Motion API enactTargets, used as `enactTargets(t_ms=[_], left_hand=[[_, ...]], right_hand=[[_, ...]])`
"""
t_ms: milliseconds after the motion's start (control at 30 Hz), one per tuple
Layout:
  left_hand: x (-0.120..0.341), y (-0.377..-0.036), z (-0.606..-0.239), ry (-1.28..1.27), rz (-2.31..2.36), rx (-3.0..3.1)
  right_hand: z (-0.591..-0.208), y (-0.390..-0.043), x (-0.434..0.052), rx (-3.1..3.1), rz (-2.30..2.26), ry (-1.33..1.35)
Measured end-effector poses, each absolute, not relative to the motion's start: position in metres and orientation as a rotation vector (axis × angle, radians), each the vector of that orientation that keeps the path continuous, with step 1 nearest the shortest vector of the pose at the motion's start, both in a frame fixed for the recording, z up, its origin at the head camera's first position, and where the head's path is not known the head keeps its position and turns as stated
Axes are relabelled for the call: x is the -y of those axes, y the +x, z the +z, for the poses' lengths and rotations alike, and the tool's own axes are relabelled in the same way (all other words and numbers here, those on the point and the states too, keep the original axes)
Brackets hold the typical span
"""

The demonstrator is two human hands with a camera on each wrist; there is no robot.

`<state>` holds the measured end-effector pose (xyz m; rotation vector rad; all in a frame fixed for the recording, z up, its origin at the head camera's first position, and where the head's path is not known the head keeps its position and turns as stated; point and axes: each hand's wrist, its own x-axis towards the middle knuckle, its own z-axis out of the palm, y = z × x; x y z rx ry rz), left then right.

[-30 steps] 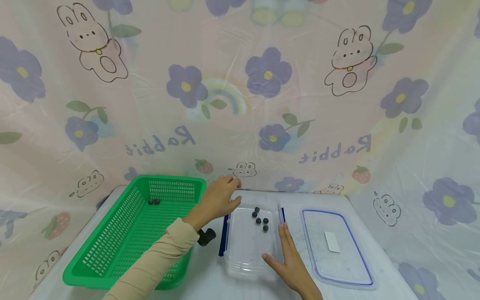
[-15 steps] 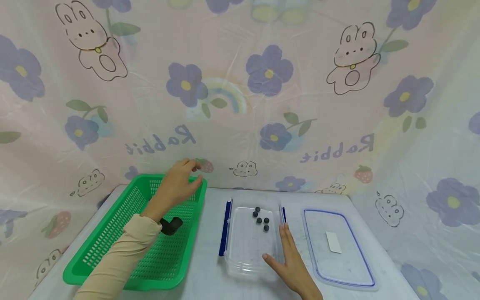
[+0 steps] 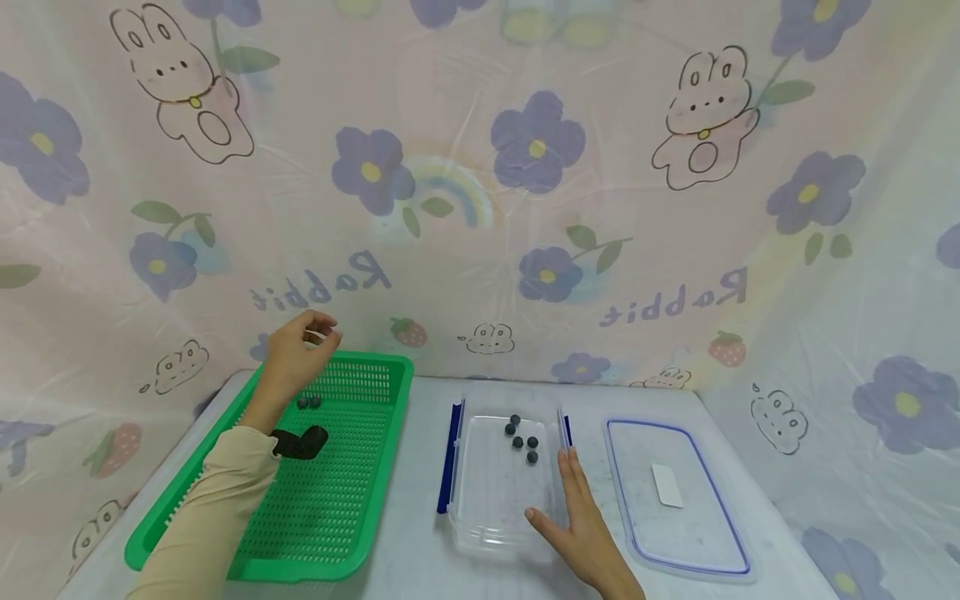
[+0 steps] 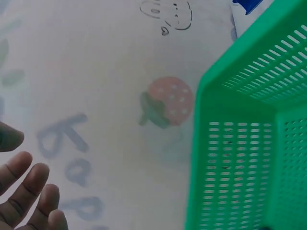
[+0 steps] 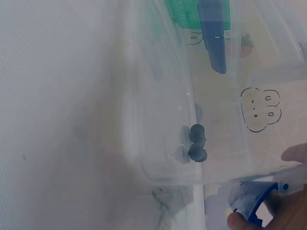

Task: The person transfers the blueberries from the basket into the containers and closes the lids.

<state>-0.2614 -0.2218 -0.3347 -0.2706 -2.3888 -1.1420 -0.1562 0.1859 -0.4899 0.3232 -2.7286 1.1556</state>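
Small dark round pieces lie in a loose cluster at the far end of a clear rectangular plastic container with blue side clips, which sits on the white tabletop near its middle. The right hand rests flat against the container's near right side, fingers straight and together along the wall, thumb at the near edge, gripping nothing; the right wrist view shows the pieces through the clear wall, with a blue clip just beside the fingertips. The left hand hangs above the far left corner of a green perforated plastic basket that stands just left of the container. Its fingers are loosely curled, and whether they pinch anything I cannot tell — in the left wrist view the fingertips look relaxed and spread. Two more dark round pieces lie on the basket floor near its far wall, below that hand. A clear lid with a blue rim lies flat to the right of the container, a small white rectangle showing on it. Behind the table hangs a pale cloth printed with rabbits and purple flowers.
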Motion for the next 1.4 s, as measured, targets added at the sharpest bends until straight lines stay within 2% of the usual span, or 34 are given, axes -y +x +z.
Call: enactTargets(t_ms=[267,600,967,1100,1400], left_hand=[[0.239,-0.279,-0.365,-0.061,-1.302,2.394],[0.256,-0.302,-0.416,0.327,-1.645,2.264],[0.259,-0.298,-0.467,0.601,-1.58,2.106],[0.259,-0.3,-0.475,0.671,-1.547,2.091],[0.254,-0.302,-0.479,0.647,-1.56,2.171]], right_hand=[[-0.491,-0.156,-0.186,2.737,1.16,0.308],[-0.492,-0.154,-0.187,2.723,1.175,0.308],[-0.494,-0.153,-0.185,2.718,1.17,0.332],[-0.493,-0.153,-0.186,2.709,1.157,0.338],[-0.495,-0.157,-0.187,2.696,1.144,0.346]])
